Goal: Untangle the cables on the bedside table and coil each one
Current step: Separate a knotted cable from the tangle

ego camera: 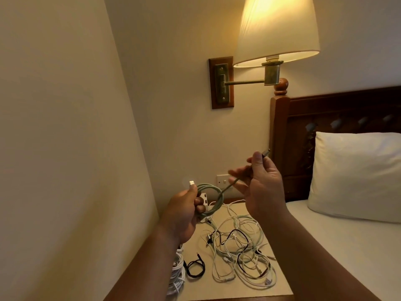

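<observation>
The fingers (pixel 199 202) of the left hand (pixel 182 216) are curled tightly around a round coil of pale green cable (pixel 217 196), several smooth loops gathered together. The coil's silver USB-A plug (pixel 191 183) sticks up above the thumb. One strand leaves the coil and runs straight up to the right hand (pixel 263 187). That hand's thumb and forefinger pinch the strand just below a slim dark end plug (pixel 266 152), and its other fingers are fanned out loosely.

Both hands are raised above the tangle of cables (pixel 238 250), a heap of thin white, pale green and black cords looped over one another on the desk (pixel 201 287). The desk has a smooth pale top edged in reddish-brown wood. Just left of the tangle lies a small coiled black cable (pixel 195 268). Further left, at the desk's edge, is a thick bundle of coiled white cable (pixel 176 272).

Behind the tangle, a white wall switch (pixel 223 180) sits low on the cream wall. High above it, a brass swing-arm wall lamp (pixel 275 29) glows under a pleated cream shade. Right of the tangle is a bed (pixel 336 235) with a white sheet, a plump white pillow (pixel 355 177) and a dark carved wooden headboard (pixel 347 109).
</observation>
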